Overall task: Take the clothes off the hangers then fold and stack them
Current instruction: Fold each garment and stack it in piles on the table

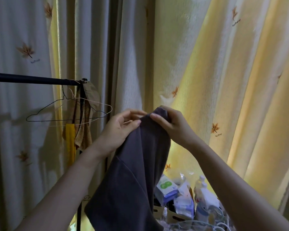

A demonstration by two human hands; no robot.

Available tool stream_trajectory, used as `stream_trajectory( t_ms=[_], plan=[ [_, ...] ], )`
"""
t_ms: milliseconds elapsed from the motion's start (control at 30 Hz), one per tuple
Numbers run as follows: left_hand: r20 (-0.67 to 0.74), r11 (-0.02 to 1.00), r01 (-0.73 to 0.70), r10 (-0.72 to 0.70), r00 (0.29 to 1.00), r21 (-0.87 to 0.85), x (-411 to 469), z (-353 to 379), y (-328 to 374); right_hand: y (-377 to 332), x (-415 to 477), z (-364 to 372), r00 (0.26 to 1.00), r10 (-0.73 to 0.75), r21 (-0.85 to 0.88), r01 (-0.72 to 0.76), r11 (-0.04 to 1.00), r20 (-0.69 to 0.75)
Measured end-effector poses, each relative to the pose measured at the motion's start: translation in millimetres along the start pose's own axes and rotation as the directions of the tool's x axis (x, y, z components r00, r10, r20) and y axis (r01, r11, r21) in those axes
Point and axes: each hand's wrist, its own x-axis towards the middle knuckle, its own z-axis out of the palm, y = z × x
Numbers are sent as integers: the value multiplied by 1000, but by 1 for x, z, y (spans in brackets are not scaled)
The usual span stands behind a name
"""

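A dark grey garment (132, 177) hangs down in front of me, held up by its top edge. My left hand (122, 129) pinches that edge between thumb and fingers. My right hand (167, 124) grips the bunched top of the cloth right beside it, fingers curled over the fabric. Two bare wire hangers (68, 112), one dark and one pale, hang from the black rail (32, 80) at the left. Yellow and brown cloths (80, 130) dangle from the rail's end by the upright post.
Cream and yellow curtains with leaf prints (223, 80) fill the background. Low at the right stand a box of packets (172, 194), white bottles (203, 194) and tangled cables (207, 224). The rack's black post (79, 217) runs down at the lower left.
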Motion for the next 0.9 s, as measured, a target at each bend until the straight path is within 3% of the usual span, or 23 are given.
stream_trajectory(
  t_ms=[67,167,233,333,500,600,700,833,900],
  plan=[
    [-88,1000,-2,-1,996,-31,-2,-3,-2,-7,8,-8,996,-73,-168,62,984,-58],
    [15,988,-27,25,1000,153,-14,-3,-8,-22,21,-25,984,-166,-268,141,953,-72],
    [32,982,-41,36,999,186,-23,-2,-16,-31,30,-39,976,-195,-293,161,942,-92],
    [19,987,50,-53,998,152,-34,3,-35,-41,39,-58,977,-191,-332,148,932,-101],
    [84,956,149,-175,981,252,-47,14,-73,-44,39,-83,973,-168,-394,94,914,-159],
    [-4,974,186,-187,982,131,-41,-1,-82,-38,29,-114,974,-121,-439,26,898,-191],
    [-119,983,111,-94,988,146,-22,-25,-71,-30,12,-142,996,30,-522,-71,850,-87],
    [-114,971,-30,58,992,237,-3,-32,-44,-16,-4,-157,974,162,-467,-220,856,-161],
    [-66,995,-26,32,997,94,4,-36,-35,-9,-9,-163,966,159,-400,-230,887,-203]
  ],
)
